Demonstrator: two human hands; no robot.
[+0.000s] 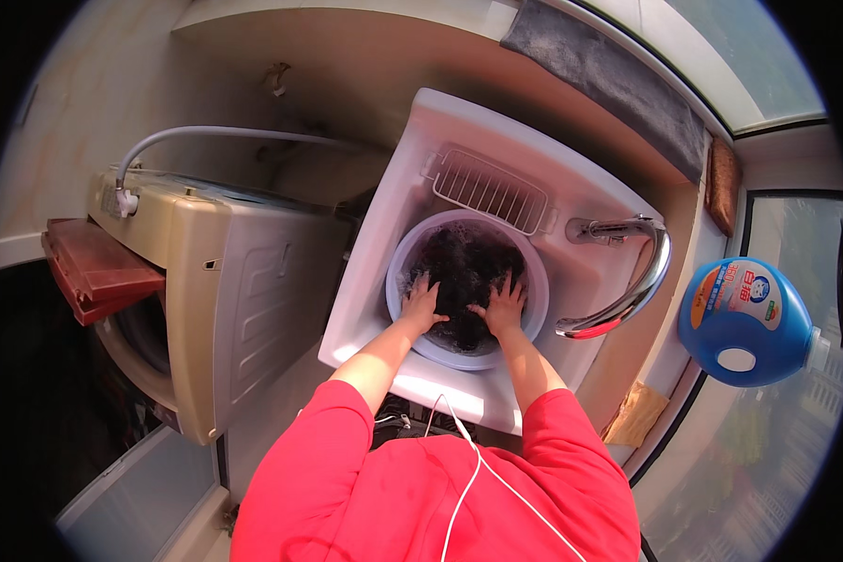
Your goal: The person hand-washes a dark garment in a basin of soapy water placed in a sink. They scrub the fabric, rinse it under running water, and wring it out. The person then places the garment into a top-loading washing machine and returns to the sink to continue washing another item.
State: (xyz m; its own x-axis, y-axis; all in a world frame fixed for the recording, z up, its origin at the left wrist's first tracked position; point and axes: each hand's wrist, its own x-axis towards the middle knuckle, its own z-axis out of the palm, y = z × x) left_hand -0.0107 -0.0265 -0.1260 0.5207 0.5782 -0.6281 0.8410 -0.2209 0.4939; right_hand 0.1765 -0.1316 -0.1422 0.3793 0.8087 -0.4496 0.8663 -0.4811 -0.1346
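A pale lavender plastic basin (pixel 542 291) stands in a white laundry sink (pixel 376 242). In it, dark wet fabric (pixel 461 270) lies in water with a few suds. My left hand (pixel 420 307) rests on the left part of the fabric, fingers apart and fingertips at the water. On the right part, my right hand (pixel 504 307) presses down with spread fingers. Neither hand is closed around the cloth. How far the fabric reaches below the surface is hidden.
A chrome faucet (pixel 650 263) arches over the sink's right side. Behind the basin sits a white wire rack (pixel 490 190). A blue detergent jug (pixel 741 323) stands on the right ledge. At left are a washing machine (pixel 274 281) and a red plastic object (pixel 102 267). White cables (pixel 474 449) hang before me.
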